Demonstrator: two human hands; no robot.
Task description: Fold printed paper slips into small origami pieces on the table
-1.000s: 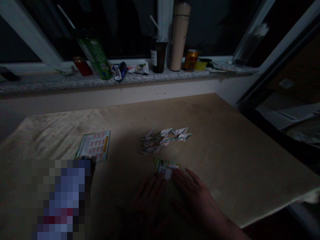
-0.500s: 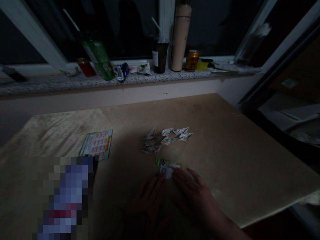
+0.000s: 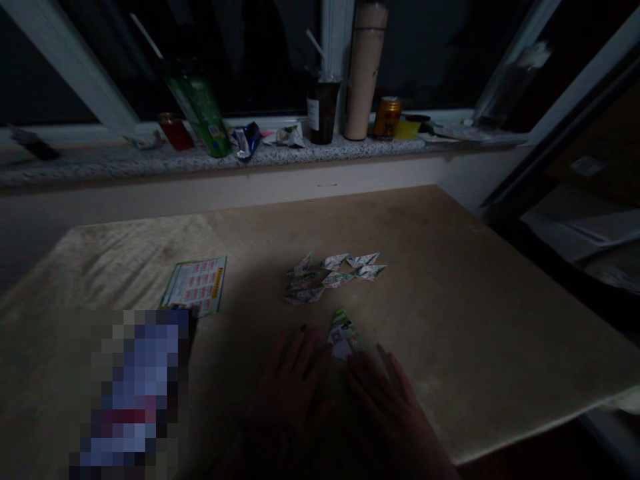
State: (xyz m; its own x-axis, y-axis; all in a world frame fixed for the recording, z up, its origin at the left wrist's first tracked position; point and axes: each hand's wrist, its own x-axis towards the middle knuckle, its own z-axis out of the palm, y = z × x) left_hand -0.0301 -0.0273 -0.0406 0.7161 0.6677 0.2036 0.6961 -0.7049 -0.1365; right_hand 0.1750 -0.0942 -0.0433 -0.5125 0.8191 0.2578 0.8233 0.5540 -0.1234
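A small folded piece of printed paper [image 3: 345,337], green at its pointed far end, lies on the table between my hands. Flat beside its left edge is my left hand [image 3: 293,377], fingers stretched out and slightly spread. My right hand [image 3: 385,393] has its fingers extended, with the fingertips at the near right edge of the paper. Neither hand is closed around it. Just beyond sit several small folded paper pieces [image 3: 336,279] with pointed ends, grouped together. Dim light makes the exact fingertip contact hard to see.
A printed sheet [image 3: 197,283] lies to the left, near a pixelated blue object [image 3: 135,380]. Along the windowsill [image 3: 280,152] stand a green bottle [image 3: 207,123], a drink cup [image 3: 323,110], a tall pink flask [image 3: 365,73] and an orange can [image 3: 388,119].
The folded paper has turned so that its green tip points away from me instead of left. My left hand has shifted slightly left and away, and my right fingers have moved slightly nearer to me.
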